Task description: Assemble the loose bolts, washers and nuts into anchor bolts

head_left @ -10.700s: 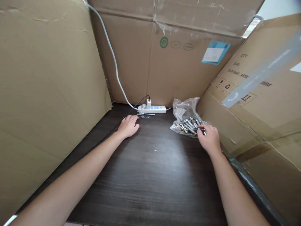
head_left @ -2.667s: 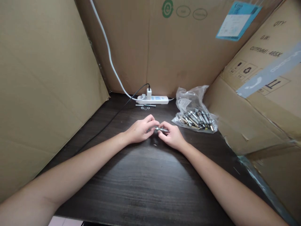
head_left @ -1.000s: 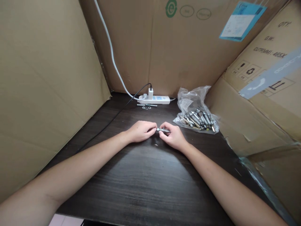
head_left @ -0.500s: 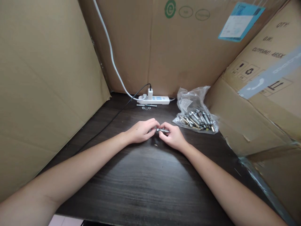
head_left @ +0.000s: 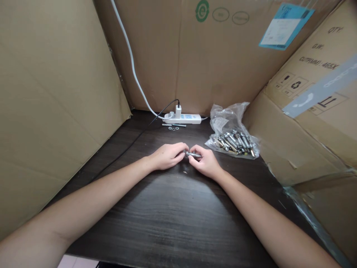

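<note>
Between my two hands a silvery expansion bolt (head_left: 196,155) lies roughly level, just above the dark table. My right hand (head_left: 208,162) pinches its shank between thumb and fingers, and the far end passes under the fingers. At the other end, my left hand (head_left: 169,156) has thumb and fingertips closed on the nut (head_left: 187,153), which shows partly at the fingertips. Behind the hands, a set of loose parts lies on the table: a metal sleeve (head_left: 166,124), a threaded rod (head_left: 179,125), a nut (head_left: 170,128) and washers (head_left: 177,128).
A clear plastic bag (head_left: 227,113) of several expansion bolts (head_left: 237,141) lies to the right. A white power strip (head_left: 191,119) with a plugged-in charger (head_left: 178,111) stands at the back. A black cable (head_left: 131,144) crosses the left side. Cardboard boxes (head_left: 150,56) wall the table (head_left: 173,219).
The fingers of my left hand have shifted slightly at the nut end and sit a little lower. My right hand keeps its hold on the bolt.
</note>
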Motion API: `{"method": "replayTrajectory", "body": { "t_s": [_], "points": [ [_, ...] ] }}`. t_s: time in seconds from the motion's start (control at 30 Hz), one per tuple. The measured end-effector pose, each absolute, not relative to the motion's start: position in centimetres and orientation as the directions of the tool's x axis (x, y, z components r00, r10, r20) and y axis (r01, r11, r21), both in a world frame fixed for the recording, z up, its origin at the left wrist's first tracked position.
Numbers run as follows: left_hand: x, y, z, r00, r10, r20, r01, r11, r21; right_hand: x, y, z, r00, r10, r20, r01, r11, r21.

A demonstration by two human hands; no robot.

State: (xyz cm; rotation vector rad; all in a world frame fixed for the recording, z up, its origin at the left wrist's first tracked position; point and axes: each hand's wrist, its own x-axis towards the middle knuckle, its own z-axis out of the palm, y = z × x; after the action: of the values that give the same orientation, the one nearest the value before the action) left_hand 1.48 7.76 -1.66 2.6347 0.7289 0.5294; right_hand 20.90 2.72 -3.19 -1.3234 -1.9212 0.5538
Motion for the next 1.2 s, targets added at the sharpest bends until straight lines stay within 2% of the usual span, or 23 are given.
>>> {"method": "replayTrajectory", "body": {
  "t_s": [0.23, 0.57, 0.83, 1.03, 1.2],
  "points": [
    [1.39, 7.46, -1.13, 0.819, 0.498, 0.284, 0.425, -0.86, 0.283, 20.99, 2.81, -3.33, -0.213, 0.925, 0.314, 0.605, 0.377, -0.701],
    [1.3, 7.86, -1.55, 0.838, 0.484, 0.25, 0.402, -0.859, 0.316, 20.92, 2.74, -3.32, -0.224, 0.922, 0.315, 0.621, 0.384, -0.684],
    [1.37, 7.99, -1.63, 0.845, 0.481, 0.233, 0.411, -0.863, 0.294, 20.89, 2.67, -3.09, -0.225, 0.927, 0.299, 0.633, 0.372, -0.678],
    [1.35, 7.51, -1.14, 0.786, 0.55, 0.283, 0.434, -0.816, 0.382, 20.93, 2.78, -3.34, -0.217, 0.924, 0.314, 0.615, 0.379, -0.691],
    [1.32, 7.39, -1.02, 0.808, 0.514, 0.288, 0.405, -0.84, 0.362, 20.95, 2.8, -3.37, -0.22, 0.923, 0.315, 0.611, 0.383, -0.693]
  ]
}}
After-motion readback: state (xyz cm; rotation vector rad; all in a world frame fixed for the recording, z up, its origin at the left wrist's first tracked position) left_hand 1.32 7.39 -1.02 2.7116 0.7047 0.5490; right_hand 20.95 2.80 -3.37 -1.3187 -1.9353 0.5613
